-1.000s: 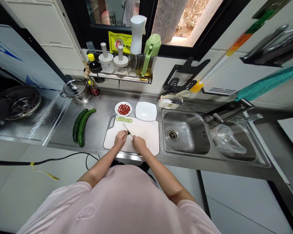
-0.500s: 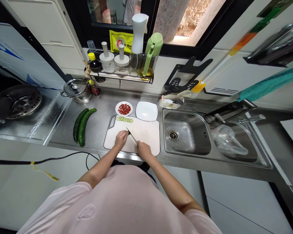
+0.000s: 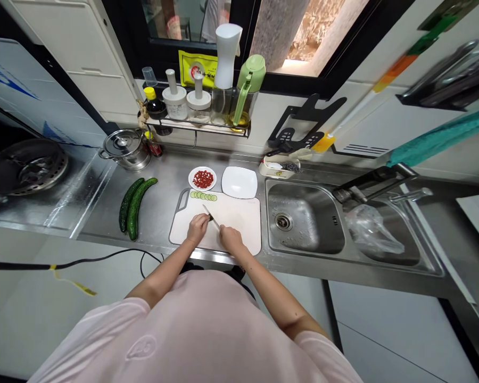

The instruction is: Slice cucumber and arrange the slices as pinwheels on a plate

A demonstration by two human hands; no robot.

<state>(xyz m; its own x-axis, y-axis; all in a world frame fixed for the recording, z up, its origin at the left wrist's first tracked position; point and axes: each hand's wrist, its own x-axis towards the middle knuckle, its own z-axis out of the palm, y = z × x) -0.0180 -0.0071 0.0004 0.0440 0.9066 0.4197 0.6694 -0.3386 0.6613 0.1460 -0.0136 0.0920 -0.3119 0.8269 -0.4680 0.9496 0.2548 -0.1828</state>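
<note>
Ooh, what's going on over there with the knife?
A person's right hand holds a knife over the white cutting board. The left hand holds a small dark green piece by the blade; it's too small to tell exactly what it is. A row of thin pale green slices lies along the board's far edge. Two whole cucumbers rest on the counter to the left, and chopped red bits sit on a small plate behind the board.
</note>
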